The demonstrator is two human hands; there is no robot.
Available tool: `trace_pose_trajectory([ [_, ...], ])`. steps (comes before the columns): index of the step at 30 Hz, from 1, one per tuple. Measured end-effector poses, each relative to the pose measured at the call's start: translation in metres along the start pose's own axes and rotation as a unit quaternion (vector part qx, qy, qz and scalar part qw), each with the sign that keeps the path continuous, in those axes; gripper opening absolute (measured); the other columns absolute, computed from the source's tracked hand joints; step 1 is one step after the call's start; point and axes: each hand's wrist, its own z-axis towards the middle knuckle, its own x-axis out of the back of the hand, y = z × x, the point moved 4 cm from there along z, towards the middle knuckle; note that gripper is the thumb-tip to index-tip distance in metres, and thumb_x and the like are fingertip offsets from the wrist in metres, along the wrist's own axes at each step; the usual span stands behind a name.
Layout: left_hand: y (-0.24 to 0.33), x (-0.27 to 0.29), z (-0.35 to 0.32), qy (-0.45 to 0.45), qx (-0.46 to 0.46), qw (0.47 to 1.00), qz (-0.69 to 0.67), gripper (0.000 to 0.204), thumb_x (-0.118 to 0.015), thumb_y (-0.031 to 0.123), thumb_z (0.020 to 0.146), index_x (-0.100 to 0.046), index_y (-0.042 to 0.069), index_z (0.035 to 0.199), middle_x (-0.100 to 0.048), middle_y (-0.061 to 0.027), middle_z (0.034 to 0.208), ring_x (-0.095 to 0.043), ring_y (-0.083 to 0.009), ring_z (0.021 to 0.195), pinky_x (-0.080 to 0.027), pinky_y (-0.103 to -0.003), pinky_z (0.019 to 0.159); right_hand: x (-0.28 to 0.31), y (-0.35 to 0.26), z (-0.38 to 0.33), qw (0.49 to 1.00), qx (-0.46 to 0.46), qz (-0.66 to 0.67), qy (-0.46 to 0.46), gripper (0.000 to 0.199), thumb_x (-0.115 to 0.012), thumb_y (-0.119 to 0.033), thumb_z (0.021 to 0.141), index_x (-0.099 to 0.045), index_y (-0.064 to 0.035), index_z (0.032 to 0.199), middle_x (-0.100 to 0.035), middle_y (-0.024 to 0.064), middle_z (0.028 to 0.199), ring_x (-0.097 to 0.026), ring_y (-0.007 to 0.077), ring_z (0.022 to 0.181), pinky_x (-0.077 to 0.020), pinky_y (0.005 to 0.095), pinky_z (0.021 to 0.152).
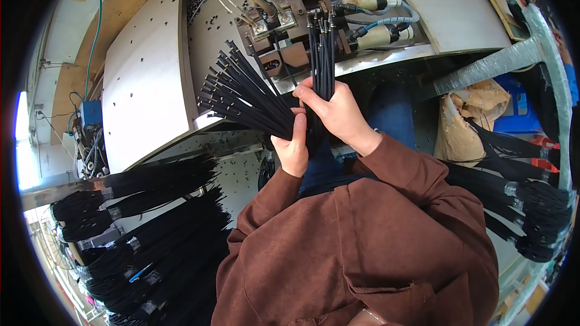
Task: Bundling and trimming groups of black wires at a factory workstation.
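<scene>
A fan of black cords (251, 99) with small pale, metallic-looking tips is gripped in my left hand (292, 148), the tips spread toward the upper left. My right hand (339, 115) is closed round a narrower, straighter bundle of black cords (322, 54), whose tipped ends point up in front of the machine (284, 21). The right thumb and forefinger are pinched near a single black cord (285, 63) that runs up to the machine's metal block. Both hands are close together, just in front of the bench edge. The cords' lower parts are hidden behind my hands.
Pale bench panels (142, 78) flank the machine, with small black bits scattered on the left one. Tied bundles of black cords hang at the left (163, 259) and right (538, 211). A brown sack (468, 121) and a blue stool (519, 105) stand at right, beside a metal frame (489, 66).
</scene>
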Motion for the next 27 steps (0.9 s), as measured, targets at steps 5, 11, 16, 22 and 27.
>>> trace_pose_trajectory([
  [5,0.008,-0.013,-0.003,0.05,-0.011,0.998,-0.021,0.013,-0.056,0.001,0.084,-0.057,-0.001,0.097,-0.058,-0.0017,0.09,-0.053,-0.0085,0.082,-0.042,-0.022,0.075,-0.004,-0.001,-0.001,0.997,0.016,-0.039,-0.061,0.016,-0.064,-0.013,0.082,-0.062,0.0015,0.087,-0.061,0.0027,0.071,-0.056,0.008,0.064,-0.0454,0.0221,0.059],
  [11,0.002,-0.005,-0.007,0.012,-0.005,1.0,-0.019,0.012,-0.057,-0.001,0.083,-0.057,0.0,0.095,-0.058,-0.0018,0.09,-0.054,-0.0091,0.082,-0.042,-0.023,0.074,-0.002,0.001,-0.011,0.999,-0.012,0.05,0.007,0.014,-0.064,-0.011,0.082,-0.062,0.0016,0.087,-0.061,0.0031,0.07,-0.057,0.008,0.064,-0.0457,0.0215,0.06],
  [16,0.0,-0.003,-0.005,0.018,-0.015,0.999,-0.033,0.009,-0.057,0.0,0.084,-0.057,0.0,0.092,-0.057,-0.0016,0.089,-0.053,-0.0092,0.08,-0.042,-0.022,0.073,-0.002,-0.002,-0.006,1.0,0.007,0.021,0.006,0.014,-0.062,-0.012,0.082,-0.062,0.0018,0.085,-0.06,0.0028,0.069,-0.056,0.0077,0.062,-0.0448,0.0219,0.058],
  [22,-0.001,-0.001,-0.001,0.024,-0.009,0.999,-0.028,0.006,-0.056,0.002,0.085,-0.057,0.001,0.091,-0.057,-0.0014,0.088,-0.053,-0.0088,0.079,-0.042,-0.022,0.072,-0.001,-0.003,0.002,0.999,0.026,-0.005,0.018,0.015,-0.06,-0.014,0.084,-0.06,0.001,0.083,-0.059,0.0019,0.068,-0.054,0.0072,0.062,-0.0439,0.0222,0.058],
  [27,-0.008,0.0,-0.002,0.028,0.01,0.999,-0.033,0.008,-0.056,0.003,0.085,-0.058,0.001,0.092,-0.058,-0.0017,0.091,-0.053,-0.009,0.081,-0.042,-0.021,0.074,0.001,-0.004,0.003,1.0,0.014,-0.003,0.015,0.016,-0.059,-0.015,0.085,-0.06,0.0005,0.083,-0.058,0.0012,0.067,-0.054,0.0071,0.063,-0.0434,0.022,0.058],
])
